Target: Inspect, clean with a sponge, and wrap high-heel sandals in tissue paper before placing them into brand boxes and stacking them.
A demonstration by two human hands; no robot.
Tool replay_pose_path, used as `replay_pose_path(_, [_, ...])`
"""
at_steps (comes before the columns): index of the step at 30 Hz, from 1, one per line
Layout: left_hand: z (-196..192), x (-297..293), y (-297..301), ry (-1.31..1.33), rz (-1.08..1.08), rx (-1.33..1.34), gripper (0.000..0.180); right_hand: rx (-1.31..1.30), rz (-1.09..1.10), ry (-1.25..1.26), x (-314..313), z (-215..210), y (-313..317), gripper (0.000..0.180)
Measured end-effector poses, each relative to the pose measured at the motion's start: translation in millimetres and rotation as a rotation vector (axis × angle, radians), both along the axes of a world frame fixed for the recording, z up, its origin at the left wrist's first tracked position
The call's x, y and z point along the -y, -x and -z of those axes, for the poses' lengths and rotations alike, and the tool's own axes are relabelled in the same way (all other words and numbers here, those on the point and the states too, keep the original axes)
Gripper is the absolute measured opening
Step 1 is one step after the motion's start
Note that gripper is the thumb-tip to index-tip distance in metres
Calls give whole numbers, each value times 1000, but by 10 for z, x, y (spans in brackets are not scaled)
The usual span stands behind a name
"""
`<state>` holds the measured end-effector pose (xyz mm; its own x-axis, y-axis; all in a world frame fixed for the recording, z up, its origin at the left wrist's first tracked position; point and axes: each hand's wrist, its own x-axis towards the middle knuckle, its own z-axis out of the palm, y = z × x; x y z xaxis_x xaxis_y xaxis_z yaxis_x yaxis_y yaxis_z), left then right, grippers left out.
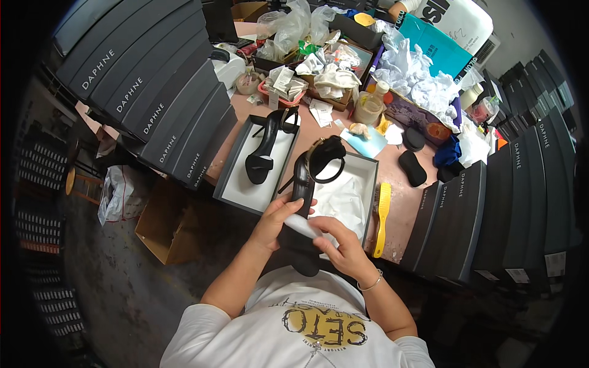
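The left hand (273, 226) is clamped on a shoe (301, 191) over the right box's (366, 170) near edge; the right hand's (346, 246) fingers touch white padding (299, 226) across it, though whether they pinch it I cannot tell. A brush (381, 221) lies right of that box, another shoe (264, 148) in the left box (238, 181). Farther off are a bottle (369, 109) and crumpled paper (417, 75).

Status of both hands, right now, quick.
Left hand: closed on a shiny black strappy high-heeled sandal.
Right hand: partly curled, fingers at thin white wrapping; firm grip cannot be told.
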<state>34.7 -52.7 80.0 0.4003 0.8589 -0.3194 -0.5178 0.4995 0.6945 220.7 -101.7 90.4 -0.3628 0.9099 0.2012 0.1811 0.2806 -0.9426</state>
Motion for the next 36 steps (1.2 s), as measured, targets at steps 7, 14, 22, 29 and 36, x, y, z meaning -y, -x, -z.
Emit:
replay_pose_path(7, [38, -38, 28, 104, 21, 57, 32, 294, 34, -226, 20, -105, 78, 60])
replay_pose_path(14, [-14, -46, -37, -34, 39, -13, 35, 332, -28, -168, 32, -63, 38, 52])
replay_pose_path(22, [7, -8, -116, 26, 11, 20, 35, 230, 64, -323, 9, -58, 173, 44])
replay_pose_path(29, [16, 50, -135, 56, -4, -23, 31, 209, 42, -267, -9, -169, 164, 44])
replay_pose_path(36, [-21, 98, -88, -20, -52, -160, 28, 439, 6, -270, -36, -17, 344, 40])
